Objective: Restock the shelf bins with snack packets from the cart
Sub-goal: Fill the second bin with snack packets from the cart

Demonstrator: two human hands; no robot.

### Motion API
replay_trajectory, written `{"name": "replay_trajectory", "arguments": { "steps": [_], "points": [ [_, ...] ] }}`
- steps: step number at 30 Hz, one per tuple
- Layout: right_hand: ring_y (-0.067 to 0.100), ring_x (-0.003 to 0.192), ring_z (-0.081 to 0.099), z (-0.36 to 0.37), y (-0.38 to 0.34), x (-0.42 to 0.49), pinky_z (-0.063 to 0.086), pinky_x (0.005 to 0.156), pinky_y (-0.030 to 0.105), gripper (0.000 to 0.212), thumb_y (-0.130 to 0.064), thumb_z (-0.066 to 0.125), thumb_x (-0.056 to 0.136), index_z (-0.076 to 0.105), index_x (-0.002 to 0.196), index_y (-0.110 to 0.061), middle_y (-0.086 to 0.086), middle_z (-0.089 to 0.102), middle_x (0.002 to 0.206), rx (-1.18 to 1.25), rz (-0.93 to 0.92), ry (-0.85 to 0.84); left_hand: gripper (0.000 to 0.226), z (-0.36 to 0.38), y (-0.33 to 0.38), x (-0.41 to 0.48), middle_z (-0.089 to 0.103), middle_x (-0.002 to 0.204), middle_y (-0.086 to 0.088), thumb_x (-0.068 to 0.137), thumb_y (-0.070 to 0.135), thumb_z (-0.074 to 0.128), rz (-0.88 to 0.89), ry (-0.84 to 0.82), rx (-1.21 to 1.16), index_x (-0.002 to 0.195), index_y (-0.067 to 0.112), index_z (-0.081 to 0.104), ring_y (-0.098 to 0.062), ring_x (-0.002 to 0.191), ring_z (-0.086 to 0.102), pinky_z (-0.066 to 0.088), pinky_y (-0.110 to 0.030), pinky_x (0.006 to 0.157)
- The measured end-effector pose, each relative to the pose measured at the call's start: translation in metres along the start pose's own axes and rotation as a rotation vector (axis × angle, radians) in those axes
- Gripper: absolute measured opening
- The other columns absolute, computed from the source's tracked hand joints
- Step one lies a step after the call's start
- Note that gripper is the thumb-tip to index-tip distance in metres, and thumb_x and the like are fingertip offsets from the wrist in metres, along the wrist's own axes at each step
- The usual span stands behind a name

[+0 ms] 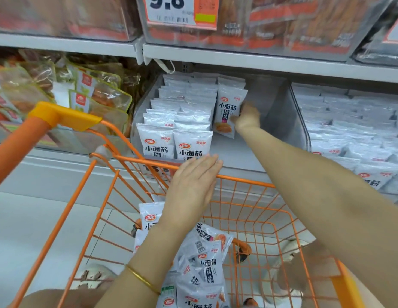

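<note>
My right hand (pixel 247 116) reaches into the clear shelf bin (pixel 280 112) and holds a white snack packet (pixel 229 107) upright at the right end of the back rows. Two full rows of the same white packets (pixel 175 121) stand in the bin's left part. Over the front rim of the orange cart (pixel 244 181) hovers my left hand (pixel 193 185), fingers straight, palm down, holding nothing. A heap of white snack packets (pixel 200 263) lies in the cart's basket below it.
A neighbouring bin (pixel 353 134) on the right is full of white packets. Left of the cart handle (pixel 64 117) stand clear pouches of brown snacks (pixel 98 94). The shelf above (pixel 260 61) carries a price tag (pixel 180 10) and more bins.
</note>
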State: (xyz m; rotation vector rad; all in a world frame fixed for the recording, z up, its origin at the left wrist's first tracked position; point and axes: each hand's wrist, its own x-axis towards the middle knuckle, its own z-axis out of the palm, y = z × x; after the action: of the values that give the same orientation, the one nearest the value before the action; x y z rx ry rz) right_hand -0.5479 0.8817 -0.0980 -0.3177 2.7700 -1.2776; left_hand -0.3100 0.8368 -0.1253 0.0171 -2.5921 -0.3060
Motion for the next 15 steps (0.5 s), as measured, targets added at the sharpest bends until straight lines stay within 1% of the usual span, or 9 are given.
{"name": "replay_trajectory", "arguments": {
  "steps": [2,3,7,11,15],
  "points": [
    [0.028,0.116,0.055,0.0024,-0.0017,0.0043,0.042,0.086,0.028,0.035,-0.007,0.058,0.091,0.046,0.123,0.001,0.017,0.056,0.127,-0.026,0.011,0.007,0.04,0.0005,-0.001,0.0003,0.061,0.126,-0.005,0.086,0.018,0.045,0.007,0.013,0.004,0.121,0.009,0.063,-0.021,0.118,0.056,0.032,-0.034,0.104],
    [0.028,0.117,0.054,0.0037,-0.002,0.0057,0.041,0.087,0.03,0.036,-0.007,0.058,0.091,0.044,0.124,0.002,0.016,0.055,0.129,-0.028,0.024,0.007,0.04,0.0009,-0.0015,0.0004,0.061,0.126,-0.006,0.086,0.017,0.046,0.012,0.02,0.003,0.121,0.009,0.063,-0.021,0.118,0.057,0.033,-0.035,0.103],
    [0.028,0.121,0.051,0.0084,-0.0028,0.009,0.039,0.092,0.03,0.039,-0.003,0.055,0.092,0.04,0.128,0.002,0.016,0.053,0.131,0.01,0.047,0.01,0.038,0.003,-0.0031,0.0009,0.063,0.124,-0.007,0.085,0.014,0.049,0.032,0.057,-0.021,0.119,0.007,0.064,-0.023,0.117,0.057,0.037,-0.039,0.099],
    [0.029,0.122,0.051,0.009,-0.0036,0.0097,0.04,0.094,0.031,0.042,-0.006,0.057,0.092,0.039,0.128,0.001,0.017,0.053,0.131,0.006,0.054,0.009,0.038,0.0028,-0.0032,-0.0001,0.062,0.125,-0.006,0.086,0.016,0.048,0.032,0.054,-0.02,0.12,0.007,0.063,-0.023,0.117,0.057,0.038,-0.04,0.099],
    [0.029,0.122,0.05,0.0019,-0.0054,0.0027,0.042,0.095,0.032,0.052,-0.011,0.064,0.089,0.036,0.131,0.0,0.016,0.052,0.132,0.026,0.096,-0.006,0.039,0.0021,-0.0036,-0.0011,0.061,0.126,-0.006,0.087,0.017,0.046,0.025,0.041,-0.013,0.122,0.008,0.062,-0.022,0.118,0.056,0.036,-0.038,0.101]
  ]
}}
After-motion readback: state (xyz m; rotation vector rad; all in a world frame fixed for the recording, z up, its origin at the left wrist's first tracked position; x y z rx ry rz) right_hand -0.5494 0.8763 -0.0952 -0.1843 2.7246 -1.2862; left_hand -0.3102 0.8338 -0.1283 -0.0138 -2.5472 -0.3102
